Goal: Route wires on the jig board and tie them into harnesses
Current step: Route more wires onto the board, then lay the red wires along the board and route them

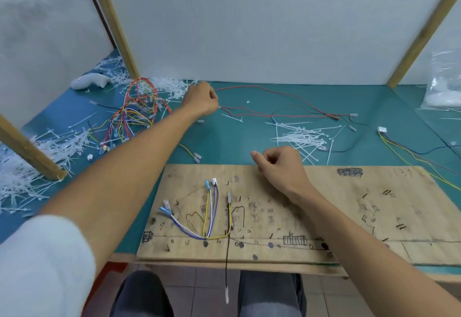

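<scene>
A wooden jig board (349, 207) lies at the table's near edge. Yellow, purple and white wires (209, 219) are routed on its left part, and a black wire (226, 261) hangs off the front edge. My left hand (200, 100) reaches far across the table with its fingers closed on the end of a red wire (274, 93) that trails off to the right. My right hand (279, 167) rests loosely curled at the board's far edge and holds nothing.
A finished multicoloured harness bundle (134, 114) lies at the far left. Loose white cable ties (303, 137) lie right of centre, with cut tie scraps (37, 159) heaped at the left. Yellow and purple wires with a white connector (382, 130) lie far right. Wooden frame posts (30, 152) stand nearby.
</scene>
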A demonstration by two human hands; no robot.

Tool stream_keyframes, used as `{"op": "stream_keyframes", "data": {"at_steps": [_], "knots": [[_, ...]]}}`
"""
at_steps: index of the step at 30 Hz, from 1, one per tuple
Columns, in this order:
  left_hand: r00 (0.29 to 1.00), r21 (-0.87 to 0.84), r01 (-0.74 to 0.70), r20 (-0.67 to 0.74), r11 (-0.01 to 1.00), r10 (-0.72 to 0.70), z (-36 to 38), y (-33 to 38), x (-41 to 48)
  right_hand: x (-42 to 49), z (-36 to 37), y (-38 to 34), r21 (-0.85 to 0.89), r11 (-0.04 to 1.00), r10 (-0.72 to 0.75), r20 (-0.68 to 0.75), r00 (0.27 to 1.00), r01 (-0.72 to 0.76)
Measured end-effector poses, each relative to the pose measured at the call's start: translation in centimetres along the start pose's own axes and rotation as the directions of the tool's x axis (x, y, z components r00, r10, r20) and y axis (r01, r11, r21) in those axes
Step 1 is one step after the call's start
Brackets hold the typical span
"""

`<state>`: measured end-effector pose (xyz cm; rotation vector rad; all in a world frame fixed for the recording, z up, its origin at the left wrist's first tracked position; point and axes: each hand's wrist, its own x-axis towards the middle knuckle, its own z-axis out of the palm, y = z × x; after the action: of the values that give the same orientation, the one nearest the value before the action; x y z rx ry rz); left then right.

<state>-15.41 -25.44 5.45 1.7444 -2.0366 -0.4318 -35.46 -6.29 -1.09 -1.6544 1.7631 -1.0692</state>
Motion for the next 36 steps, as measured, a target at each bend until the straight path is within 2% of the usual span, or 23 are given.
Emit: {"op": "stream_keyframes", "data": {"at_steps": [6,15,17,20,23,25,27,29,32,33,34,36], "knots": [[0.991,0.205,0.123,0.025,0.971,-0.131,2.9,-1.9,8.0,0.2,0.3,1.1,0.042,0.998,-0.043,-0.005,0.999,0.043],[0.988,0.372,0.141,0.006,0.917,-0.154,5.0,-2.1,11.6,0.6,0.8,1.6,0.044,0.999,-0.023,-0.016,1.0,0.023],[0.993,0.295,0.119,-0.032,0.948,-0.114,4.1,-0.2,11.4,0.5,0.8,1.6,0.043,0.999,-0.019,-0.013,1.0,0.02],[0.992,-0.032,0.008,-0.129,0.999,-0.012,1.3,3.9,9.9,0.4,0.7,1.3,0.065,0.998,-0.005,-0.01,1.0,0.006],[0.969,-0.339,-0.178,-0.225,0.924,0.104,-1.1,8.0,6.2,0.5,0.5,1.1,0.114,0.993,0.039,-0.004,0.999,-0.038],[0.949,-0.47,-0.272,-0.275,0.84,0.153,-2.6,10.3,2.7,0.5,0.0,0.4,0.246,0.964,0.098,0.027,0.995,-0.101],[0.933,-0.534,-0.337,-0.299,0.776,0.2,-3.8,11.4,-1.0,0.8,-1.0,-0.4,0.486,0.851,0.182,0.089,0.979,-0.202],[0.921,-0.573,-0.38,-0.311,0.727,0.235,-4.3,11.2,-4.6,2.2,-3.0,-1.1,0.719,0.639,0.22,0.169,0.961,-0.273],[0.925,-0.614,-0.38,-0.272,0.692,0.266,-4.2,9.3,-10.0,5.7,-7.5,-1.8,0.926,0.275,0.116,0.233,0.966,-0.256],[0.929,-0.608,-0.371,-0.255,0.702,0.27,-4.0,8.3,-11.6,7.0,-8.9,-2.0,0.951,0.19,0.084,0.231,0.969,-0.244],[0.932,-0.592,-0.363,-0.24,0.719,0.272,-3.9,7.1,-13.2,8.1,-10.2,-2.2,0.961,0.146,0.073,0.227,0.971,-0.236],[0.933,-0.543,-0.361,-0.215,0.758,0.289,-3.7,4.9,-15.7,10.1,-12.0,-2.6,0.963,0.138,0.1,0.218,0.971,-0.23]]}}
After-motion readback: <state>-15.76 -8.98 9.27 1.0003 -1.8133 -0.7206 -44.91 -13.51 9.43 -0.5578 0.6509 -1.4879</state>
